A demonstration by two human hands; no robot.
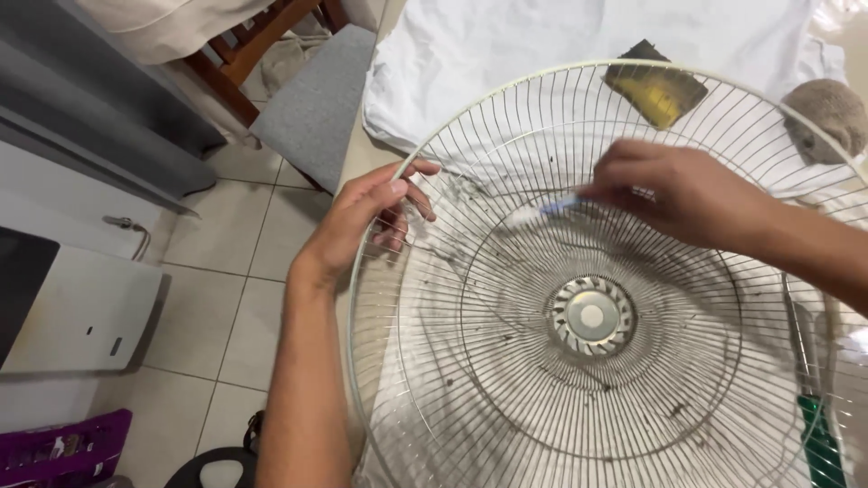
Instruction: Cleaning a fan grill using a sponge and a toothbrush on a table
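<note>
A round white wire fan guard [434,298] with a silver centre hub [592,316] lies tilted over a white cloth [506,45] on a table. Dust clings to its wires. My left hand [366,217] grips the guard's left rim, fingers curled through the wires. My right hand [678,190] is above the guard's upper part and holds a small brush with a blue handle [551,208], blurred, its head against the wires.
A yellow-and-dark sponge [655,86] and a grey-brown rag [827,113] lie on the cloth behind the guard. A green-handled screwdriver [818,434] sits at the right. A grey-cushioned wooden chair [312,108] stands left of the table, a white appliance [81,312] on the tiled floor.
</note>
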